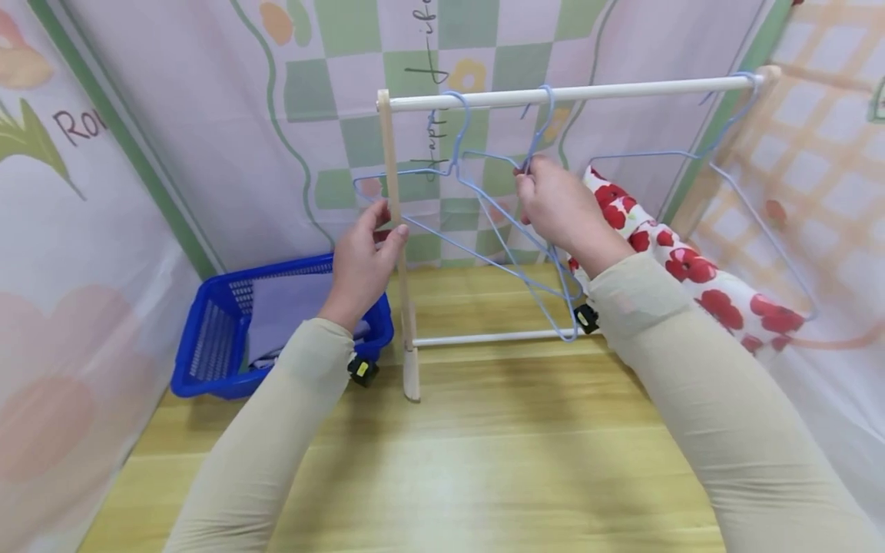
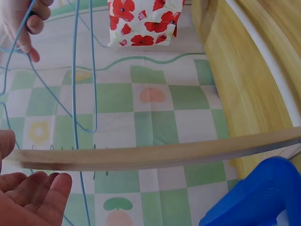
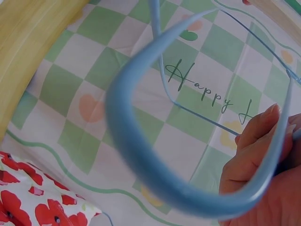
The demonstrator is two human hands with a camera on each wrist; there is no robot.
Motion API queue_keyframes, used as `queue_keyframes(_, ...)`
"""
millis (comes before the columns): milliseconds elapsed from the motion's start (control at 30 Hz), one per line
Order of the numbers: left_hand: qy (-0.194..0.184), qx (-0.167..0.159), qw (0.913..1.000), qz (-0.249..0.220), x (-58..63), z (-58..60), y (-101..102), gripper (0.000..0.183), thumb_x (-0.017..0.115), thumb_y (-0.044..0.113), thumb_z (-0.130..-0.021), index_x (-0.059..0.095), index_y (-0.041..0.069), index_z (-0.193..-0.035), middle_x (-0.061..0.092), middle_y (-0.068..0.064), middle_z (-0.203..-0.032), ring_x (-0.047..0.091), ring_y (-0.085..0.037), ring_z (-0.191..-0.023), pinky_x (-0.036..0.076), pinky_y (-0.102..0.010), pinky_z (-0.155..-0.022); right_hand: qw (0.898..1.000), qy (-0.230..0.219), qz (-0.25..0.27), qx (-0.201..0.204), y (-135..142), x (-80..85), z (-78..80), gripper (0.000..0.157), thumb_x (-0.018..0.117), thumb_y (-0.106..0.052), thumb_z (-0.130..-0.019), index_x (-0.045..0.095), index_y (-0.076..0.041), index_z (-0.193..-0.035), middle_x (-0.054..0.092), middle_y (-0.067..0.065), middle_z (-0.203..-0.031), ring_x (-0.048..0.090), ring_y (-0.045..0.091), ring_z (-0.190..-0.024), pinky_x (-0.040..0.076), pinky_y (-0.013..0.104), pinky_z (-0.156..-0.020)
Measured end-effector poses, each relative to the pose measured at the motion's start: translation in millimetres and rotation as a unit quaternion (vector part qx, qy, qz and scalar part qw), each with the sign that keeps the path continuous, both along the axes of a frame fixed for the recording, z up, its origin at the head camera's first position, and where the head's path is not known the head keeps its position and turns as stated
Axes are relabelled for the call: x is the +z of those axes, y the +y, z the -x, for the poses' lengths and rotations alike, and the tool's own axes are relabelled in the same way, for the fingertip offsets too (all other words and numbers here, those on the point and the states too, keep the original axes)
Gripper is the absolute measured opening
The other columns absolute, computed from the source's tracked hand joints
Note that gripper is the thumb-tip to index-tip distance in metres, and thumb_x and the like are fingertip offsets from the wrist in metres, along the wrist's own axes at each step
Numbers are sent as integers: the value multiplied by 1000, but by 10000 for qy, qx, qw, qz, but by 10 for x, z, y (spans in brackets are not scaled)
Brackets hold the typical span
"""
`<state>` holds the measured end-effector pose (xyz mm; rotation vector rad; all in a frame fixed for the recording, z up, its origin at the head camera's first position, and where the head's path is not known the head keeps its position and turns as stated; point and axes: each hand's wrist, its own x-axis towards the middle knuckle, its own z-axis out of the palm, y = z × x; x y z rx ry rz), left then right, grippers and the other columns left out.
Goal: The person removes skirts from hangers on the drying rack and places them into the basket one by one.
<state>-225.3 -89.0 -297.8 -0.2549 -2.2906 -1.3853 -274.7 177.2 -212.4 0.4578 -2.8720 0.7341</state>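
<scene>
My right hand (image 1: 556, 203) pinches the neck of a blue hanger (image 1: 541, 127), whose hook is over the white rail (image 1: 622, 92) of a small rack. In the right wrist view, a blurred loop of the hanger (image 3: 141, 155) crosses in front of the fingers. Beside the rack's left wooden post (image 1: 392, 177) is my left hand (image 1: 362, 265). In the left wrist view its thumb and loosely bent fingers (image 2: 42, 193) lie on either side of the post with gaps. Another blue hanger (image 1: 459, 138) hangs between the post and the pinched one.
A blue basket (image 1: 190, 353) holding folded greyish-purple cloth (image 1: 290, 299) stands left of the rack. At the right end of the rail, a third hanger (image 1: 760, 215) carries a white cloth with red flowers (image 1: 698, 269). The rack stands on a wooden table (image 1: 484, 461) before patterned curtains.
</scene>
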Motion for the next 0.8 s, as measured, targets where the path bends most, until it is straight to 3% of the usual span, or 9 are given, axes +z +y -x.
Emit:
queue_keyframes(333, 128, 636, 9950, 753, -23, 83, 91, 40, 60, 27, -108, 60, 8, -143, 71, -11, -127, 72, -26, -114, 60, -40, -91, 9999, -72, 110, 22, 22, 23, -36, 41, 29, -41, -113, 52, -7, -115, 69, 15, -96, 59, 31, -80, 45, 42, -72)
queue_keyframes(533, 426, 821, 9873, 1291, -50, 81, 40, 30, 56, 29, -110, 65, 7, -128, 74, -13, -113, 75, -28, -104, 61, -44, -82, 9995, -208, 180, 178, 53, 60, -63, 49, 30, -46, -112, 54, -7, -131, 68, 15, -100, 61, 29, -84, 47, 41, -72)
queue_keyframes(800, 520, 806, 9865, 1326, -51, 65, -5, 25, 58, 24, -109, 65, 5, -124, 74, -14, -107, 74, -31, -99, 60, -45, -78, 9978, -560, -96, 345, 168, 92, -79, 49, 44, -45, -110, 50, -12, -146, 71, 14, -102, 63, 24, -79, 50, 37, -66)
